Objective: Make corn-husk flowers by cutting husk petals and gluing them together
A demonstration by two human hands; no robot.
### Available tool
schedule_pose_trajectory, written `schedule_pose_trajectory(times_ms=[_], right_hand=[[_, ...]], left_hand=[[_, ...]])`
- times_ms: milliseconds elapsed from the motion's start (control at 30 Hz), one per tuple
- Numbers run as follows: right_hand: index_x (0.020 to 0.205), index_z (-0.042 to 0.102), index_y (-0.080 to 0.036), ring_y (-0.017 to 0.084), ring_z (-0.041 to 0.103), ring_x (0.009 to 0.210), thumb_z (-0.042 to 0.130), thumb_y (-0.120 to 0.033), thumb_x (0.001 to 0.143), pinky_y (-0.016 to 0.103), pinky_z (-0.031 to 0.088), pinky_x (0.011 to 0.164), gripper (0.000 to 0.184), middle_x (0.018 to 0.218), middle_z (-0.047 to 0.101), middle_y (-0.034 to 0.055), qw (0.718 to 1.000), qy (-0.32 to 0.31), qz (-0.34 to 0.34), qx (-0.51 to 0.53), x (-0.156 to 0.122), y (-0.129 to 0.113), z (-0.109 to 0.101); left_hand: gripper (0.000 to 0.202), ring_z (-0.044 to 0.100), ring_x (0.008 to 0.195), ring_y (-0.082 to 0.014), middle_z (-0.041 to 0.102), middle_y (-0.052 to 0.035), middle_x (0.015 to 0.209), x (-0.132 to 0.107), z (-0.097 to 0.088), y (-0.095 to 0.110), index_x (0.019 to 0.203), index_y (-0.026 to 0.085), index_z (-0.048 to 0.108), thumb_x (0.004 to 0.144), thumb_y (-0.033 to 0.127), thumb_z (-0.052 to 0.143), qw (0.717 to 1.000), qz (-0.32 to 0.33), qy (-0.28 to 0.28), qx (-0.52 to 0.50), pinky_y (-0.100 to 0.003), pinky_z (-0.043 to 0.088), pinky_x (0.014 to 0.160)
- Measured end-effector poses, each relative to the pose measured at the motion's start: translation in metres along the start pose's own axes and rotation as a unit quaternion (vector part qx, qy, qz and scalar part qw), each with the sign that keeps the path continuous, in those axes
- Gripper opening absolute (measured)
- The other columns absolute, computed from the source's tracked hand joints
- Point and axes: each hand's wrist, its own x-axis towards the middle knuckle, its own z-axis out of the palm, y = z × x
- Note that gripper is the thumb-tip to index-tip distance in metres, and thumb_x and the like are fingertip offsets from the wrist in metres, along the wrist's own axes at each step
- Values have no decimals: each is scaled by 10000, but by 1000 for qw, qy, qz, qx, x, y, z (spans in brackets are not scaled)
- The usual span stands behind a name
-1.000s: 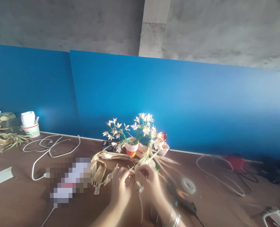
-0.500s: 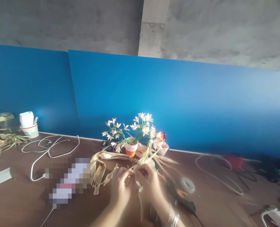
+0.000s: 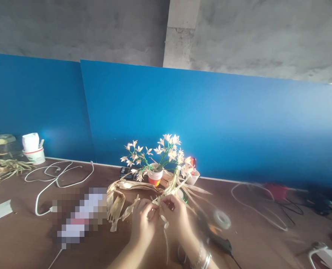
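Hanging below our fingertips, a pale strip (image 3: 166, 225) has its long axis running down toward us, ending in a thin tail (image 3: 166, 248); it lies between our hands, nearer the right hand (image 3: 177, 213). We have that hand's thumb and fingers drawn into a pinch at the strip's upper end. Our left hand (image 3: 143, 216) is curled nearly closed just beside it (what its fingertips grip, we cannot tell). Beyond stands a paper cup (image 3: 154, 178) of pale flowers (image 3: 172, 154).

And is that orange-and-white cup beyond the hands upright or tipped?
Upright: the cup stands with its rim up, pale flowers spreading above it.
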Motion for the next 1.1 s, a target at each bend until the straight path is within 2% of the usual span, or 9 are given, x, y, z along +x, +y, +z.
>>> schedule_pose_trajectory(times_ms=[100, 200, 300, 367, 567, 800, 967, 1033, 1100], right_hand=[[802, 660, -192, 161, 528, 634, 628, -288, 808, 263, 402, 599, 101, 694, 639, 10, 999, -16, -16, 27, -1, -1, -3], [932, 638, -189, 164, 540, 658, 615, -381, 848, 263, 418, 609, 211, 745, 629, 14, 997, 0, -44, 70, -2, -3, -6], [919, 619, -189, 173, 552, 689, 581, -442, 873, 267, 428, 622, 260, 769, 629, 25, 992, 51, -53, 107, -2, -4, -8], [885, 621, -190, 176, 554, 683, 590, -447, 867, 268, 428, 618, 259, 760, 633, 28, 991, 55, -51, 109, -1, -5, -9], [866, 617, -186, 183, 548, 706, 595, -419, 850, 285, 433, 657, 235, 775, 624, 34, 995, 9, -47, 90, 0, -5, -9], [926, 597, -208, 138, 523, 625, 594, -297, 859, 255, 411, 588, 111, 739, 576, -14, 989, -80, -67, 108, -7, 0, -5], [788, 597, -204, 131, 504, 610, 580, -179, 815, 246, 388, 567, 40, 711, 568, -18, 990, -45, -130, 37, -9, -4, -5], [741, 596, -202, 127, 488, 597, 591, -168, 800, 242, 375, 556, 68, 686, 557, -23, 990, -30, -138, 23, -9, -6, -6], [726, 600, -200, 122, 480, 583, 600, -165, 792, 237, 371, 549, 75, 675, 555, -27, 990, -27, -133, 28, -8, -6, -7]], left_hand=[[138, 609, 727, -230, 660, -35, 703, 1, 2, -3, 671, 220, 681, 782, 211, 600, 998, -36, 7, -53, -343, 449, 694], [197, 624, 751, -242, 672, -47, 716, 4, 4, -8, 667, 214, 693, 783, 348, 606, 984, -117, 3, -133, -351, 466, 715], [278, 621, 755, -231, 678, -49, 765, 8, 3, -8, 702, 201, 704, 759, 464, 634, 951, -213, -14, -223, -321, 473, 687], [284, 606, 756, -206, 679, -41, 827, 9, -1, -5, 749, 198, 705, 750, 479, 664, 924, -250, -21, -288, -288, 468, 663], [246, 592, 707, -166, 655, -2, 745, 9, -7, 7, 802, 190, 688, 740, 421, 742, 841, -284, -62, -456, -275, 473, 684], [257, 629, 641, -166, 692, -21, 726, 5, -5, 6, 873, 186, 671, 758, 399, 758, 767, -294, -105, -560, -295, 485, 671], [256, 589, 573, -135, 662, -6, 719, 7, -10, 16, 833, 183, 673, 734, 396, 774, 763, -287, -124, -566, -265, 456, 593], [252, 586, 579, -140, 649, -3, 716, 8, -12, 18, 819, 184, 674, 747, 411, 754, 774, -285, -133, -550, -271, 453, 594], [254, 592, 617, -154, 646, -4, 729, 9, -12, 15, 833, 188, 683, 751, 423, 737, 798, -285, -132, -513, -284, 461, 622]])
